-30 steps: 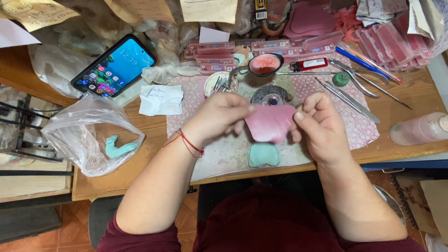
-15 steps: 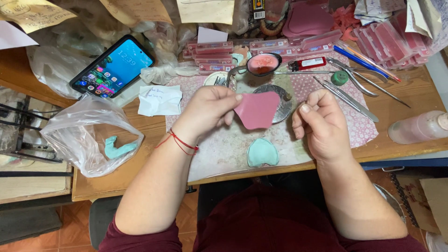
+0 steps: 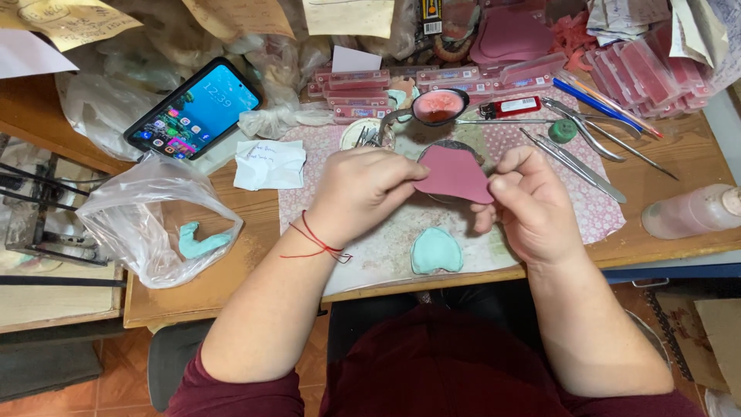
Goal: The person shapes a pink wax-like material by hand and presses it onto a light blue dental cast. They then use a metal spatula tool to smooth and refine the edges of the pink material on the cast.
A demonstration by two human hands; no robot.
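A flat pink wax sheet (image 3: 454, 173) with a rounded edge is held above the patterned mat (image 3: 594, 208). My left hand (image 3: 363, 189), a red string on its wrist, pinches the sheet's left edge. My right hand (image 3: 529, 201) grips its right edge with thumb and fingers. Below the sheet a pale green arch-shaped mould (image 3: 435, 250) lies on the mat near the desk's front edge. A dark round dish sits under the sheet, mostly hidden.
A small bowl of pink material (image 3: 438, 106), metal pliers and instruments (image 3: 575, 139), a green cap (image 3: 563, 130) and a red lighter (image 3: 513, 106) lie behind. A lit phone (image 3: 193, 108), a folded note (image 3: 270, 164), a plastic bag (image 3: 154, 220) and a bottle (image 3: 695, 210) surround the mat.
The pink sheet went from both hands to the left hand alone, lifted toward the dish; now the right hand has come back and grips its right edge again.
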